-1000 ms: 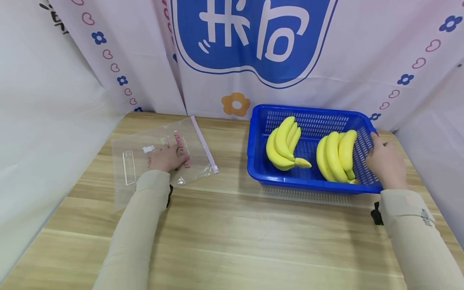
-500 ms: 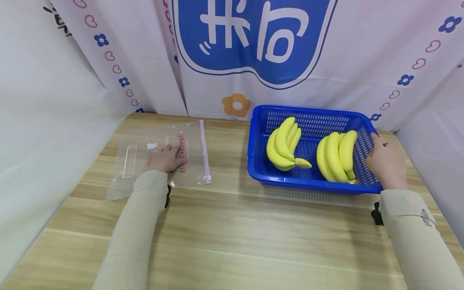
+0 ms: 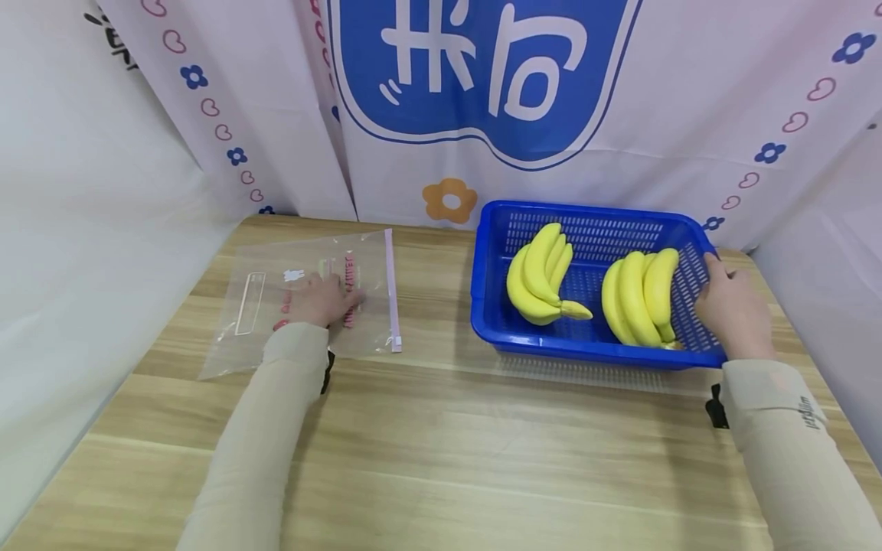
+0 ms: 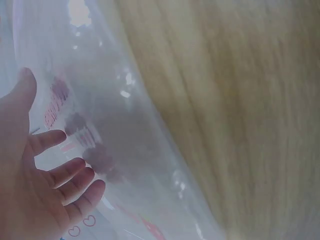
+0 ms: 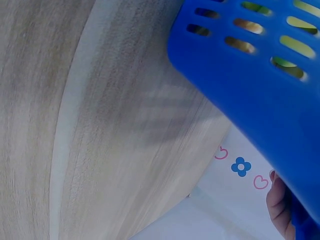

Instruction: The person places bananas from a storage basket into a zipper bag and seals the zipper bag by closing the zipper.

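A clear zip bag point(image 3: 372, 325) with pink lettering and a pale purple zip edge lies flat on the table at the left. My left hand point(image 3: 318, 300) is over its middle; in the left wrist view, its fingers point(image 4: 70, 173) are spread and relaxed, fingertips right at the plastic. To the right stands a blue plastic basket point(image 3: 572, 346) with slotted walls. Inside are two bunches of yellow bananas, a left bunch point(image 3: 540, 275) and a right bunch point(image 3: 634, 298). My right hand point(image 3: 736, 310) grips the basket's right rim, fingers point(image 5: 278, 205) curled under its edge.
The wooden table point(image 3: 482, 474) stretches toward me in front of the bag and basket. Behind it hangs a white printed cloth point(image 3: 400, 176) with a blue emblem. White sheeting point(image 3: 83, 268) borders the left side.
The bag has turned and shifted slightly under my left hand, so its zip edge stands nearly straight now. My left fingers have spread a little. The right hand and basket hold still.
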`<state>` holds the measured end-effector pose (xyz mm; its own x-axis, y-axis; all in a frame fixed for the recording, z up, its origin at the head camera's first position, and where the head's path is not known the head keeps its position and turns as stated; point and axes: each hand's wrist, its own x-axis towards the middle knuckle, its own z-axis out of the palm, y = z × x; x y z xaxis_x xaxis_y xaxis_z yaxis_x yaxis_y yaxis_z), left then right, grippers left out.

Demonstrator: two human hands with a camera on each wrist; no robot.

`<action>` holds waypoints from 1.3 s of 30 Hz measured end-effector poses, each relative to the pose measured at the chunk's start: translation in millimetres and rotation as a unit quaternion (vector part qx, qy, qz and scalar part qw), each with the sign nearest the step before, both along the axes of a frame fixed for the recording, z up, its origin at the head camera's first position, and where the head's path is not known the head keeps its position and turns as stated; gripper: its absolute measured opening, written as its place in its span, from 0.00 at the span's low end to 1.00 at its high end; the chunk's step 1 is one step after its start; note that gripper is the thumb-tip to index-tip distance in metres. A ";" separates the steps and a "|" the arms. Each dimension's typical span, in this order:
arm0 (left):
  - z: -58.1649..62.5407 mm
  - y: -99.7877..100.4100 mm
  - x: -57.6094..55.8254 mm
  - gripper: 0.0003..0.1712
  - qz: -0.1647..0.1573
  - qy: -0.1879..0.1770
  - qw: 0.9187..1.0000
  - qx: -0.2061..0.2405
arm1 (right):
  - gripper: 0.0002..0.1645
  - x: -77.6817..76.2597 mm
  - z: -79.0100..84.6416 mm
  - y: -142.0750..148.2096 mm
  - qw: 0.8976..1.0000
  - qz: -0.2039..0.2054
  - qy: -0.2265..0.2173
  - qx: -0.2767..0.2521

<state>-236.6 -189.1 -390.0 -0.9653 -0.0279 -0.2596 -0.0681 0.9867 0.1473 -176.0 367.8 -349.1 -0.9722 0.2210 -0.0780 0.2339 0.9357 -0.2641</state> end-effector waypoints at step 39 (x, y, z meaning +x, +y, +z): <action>-7.3 15.5 -12.4 0.33 -0.071 0.029 0.995 0.071 | 0.37 -0.5 0.2 -0.9 1.000 0.007 0.001 0.012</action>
<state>-248.9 -173.7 -397.3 -0.9703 0.1422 -0.1957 0.0825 0.9550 0.2848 -176.5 366.9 -348.9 -0.9753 0.2094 -0.0700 0.2202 0.9449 -0.2421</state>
